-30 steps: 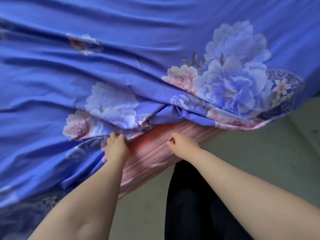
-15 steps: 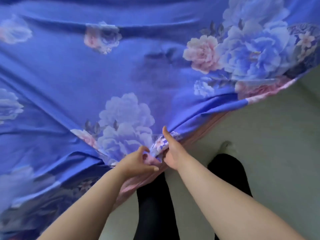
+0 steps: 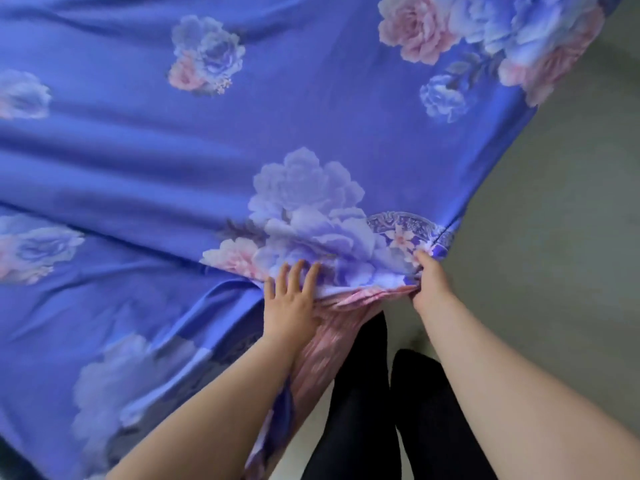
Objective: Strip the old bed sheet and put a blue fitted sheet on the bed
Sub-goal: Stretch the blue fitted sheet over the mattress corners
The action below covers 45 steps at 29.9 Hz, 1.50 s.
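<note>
A bedroom in a home: a bed (image 3: 346, 348) fills most of the view, spread with a blue fitted sheet (image 3: 311, 133) printed with large pink and pale-blue flowers. Striped pink bedding shows under the sheet's near edge. Beside the bed, a plain pale floor (image 3: 554, 237) runs along its right side.
</note>
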Motion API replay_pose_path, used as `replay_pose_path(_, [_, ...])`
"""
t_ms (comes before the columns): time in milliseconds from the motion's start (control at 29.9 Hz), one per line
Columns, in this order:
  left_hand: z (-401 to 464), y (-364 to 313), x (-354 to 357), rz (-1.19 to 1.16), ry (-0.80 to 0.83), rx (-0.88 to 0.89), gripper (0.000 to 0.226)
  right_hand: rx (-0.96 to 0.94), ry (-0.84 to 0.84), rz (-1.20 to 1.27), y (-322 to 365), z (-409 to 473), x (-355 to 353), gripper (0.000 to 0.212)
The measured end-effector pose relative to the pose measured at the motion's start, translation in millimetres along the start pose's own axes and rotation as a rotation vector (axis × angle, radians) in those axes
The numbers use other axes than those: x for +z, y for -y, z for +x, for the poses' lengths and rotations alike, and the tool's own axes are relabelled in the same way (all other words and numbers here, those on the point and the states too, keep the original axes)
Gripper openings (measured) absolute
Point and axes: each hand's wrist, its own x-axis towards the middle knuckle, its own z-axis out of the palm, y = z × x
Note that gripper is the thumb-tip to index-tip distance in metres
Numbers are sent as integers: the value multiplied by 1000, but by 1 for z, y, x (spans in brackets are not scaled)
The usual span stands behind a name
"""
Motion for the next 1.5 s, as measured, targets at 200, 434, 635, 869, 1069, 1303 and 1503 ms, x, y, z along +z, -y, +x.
replay_pose_path(200, [-48, 58, 19, 182, 154, -342, 74, 45, -95, 86, -52, -6, -47, 20])
replay_pose_path(434, [-103, 78, 42, 121, -175, 84, 21, 37, 266, 380, -99, -61, -61, 20])
replay_pose_path(635, [-150, 101, 39, 20, -235, 169, 21, -85, 220, 304, -122, -73, -74, 46])
replay_pose_path(869, [-160, 117, 31, -111, -151, 324, 35, 56, 603, 1, -204, -127, -63, 80])
replay_pose_path(1069, [-162, 127, 28, -376, -102, 229, 51, 25, 712, 180, -270, -146, -39, 66])
replay_pose_path(1303, [-188, 118, 32, -203, -196, 449, 29, -19, 415, 175, -308, -152, -60, 61])
replay_pose_path(1503, [-256, 126, 89, -293, -487, 372, 29, 75, -205, 292, -349, -130, -73, 54])
